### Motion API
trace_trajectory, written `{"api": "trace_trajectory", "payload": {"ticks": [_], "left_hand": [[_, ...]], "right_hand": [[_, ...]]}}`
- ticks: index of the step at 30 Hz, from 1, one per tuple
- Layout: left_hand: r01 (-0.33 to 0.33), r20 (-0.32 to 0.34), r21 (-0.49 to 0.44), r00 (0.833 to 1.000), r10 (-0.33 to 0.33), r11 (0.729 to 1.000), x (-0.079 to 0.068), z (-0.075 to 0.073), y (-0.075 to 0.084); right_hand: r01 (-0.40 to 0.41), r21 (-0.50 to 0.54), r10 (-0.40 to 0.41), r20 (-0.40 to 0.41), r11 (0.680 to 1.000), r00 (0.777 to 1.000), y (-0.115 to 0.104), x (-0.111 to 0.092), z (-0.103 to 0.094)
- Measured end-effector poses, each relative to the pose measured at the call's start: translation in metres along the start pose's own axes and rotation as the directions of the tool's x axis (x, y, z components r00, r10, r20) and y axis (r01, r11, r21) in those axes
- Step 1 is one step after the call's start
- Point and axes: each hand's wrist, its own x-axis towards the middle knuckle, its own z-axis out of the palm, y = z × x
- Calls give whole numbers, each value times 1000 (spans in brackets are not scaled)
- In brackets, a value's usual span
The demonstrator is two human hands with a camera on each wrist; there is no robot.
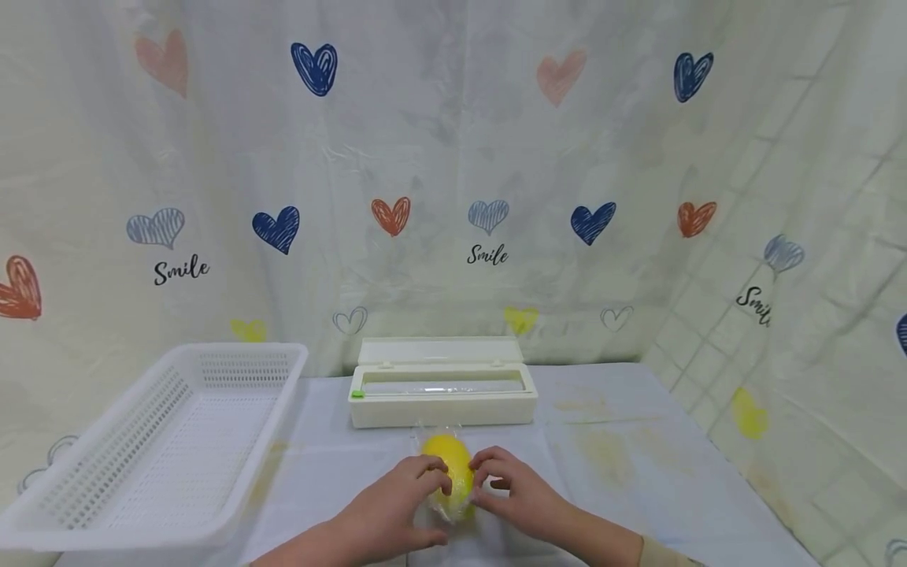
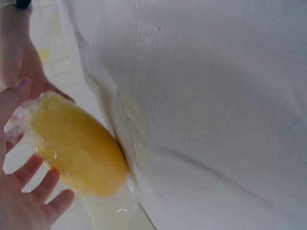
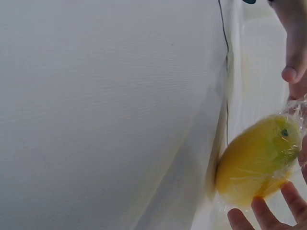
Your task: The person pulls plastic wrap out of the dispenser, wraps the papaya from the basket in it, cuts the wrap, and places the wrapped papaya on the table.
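A yellow mango with a greenish end lies wrapped in clear cling film on the white-covered table, in front of the film box. Loose film bunches at its near end and sticks out at the far end. My left hand is at its left side, fingertips touching the wrapped fruit and thumb held apart. On the other side is my right hand, fingers bent and spread in the right wrist view, their tips against the mango. Whether its thumb pinches any film cannot be made out.
Behind the mango stands a white cling film box, lid raised, film roll inside, a green tab at its left end. A white plastic basket takes up the table's left side. A heart-printed curtain hangs behind the table.
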Motion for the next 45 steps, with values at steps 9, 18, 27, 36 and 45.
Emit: {"api": "trace_trajectory", "payload": {"ticks": [9,18,27,36,45], "left_hand": [[128,-24,-64,991,-130,990,9,3,6],[299,46,-280,953,-299,912,10,-3,10],[309,1,-305,946,-324,901,4,1,-2],[443,153,-491,891,-427,750,17,8,-14],[453,171,-538,884,-434,710,17,2,-16]], "right_hand": [[-48,29,48,12,998,999,-3,6,1],[-45,51,44,22,998,999,-7,10,1],[-25,-11,25,-12,1000,1000,-6,10,3],[-5,41,6,-13,999,1000,-5,15,5],[-153,140,143,79,978,987,-2,24,-1]]}}
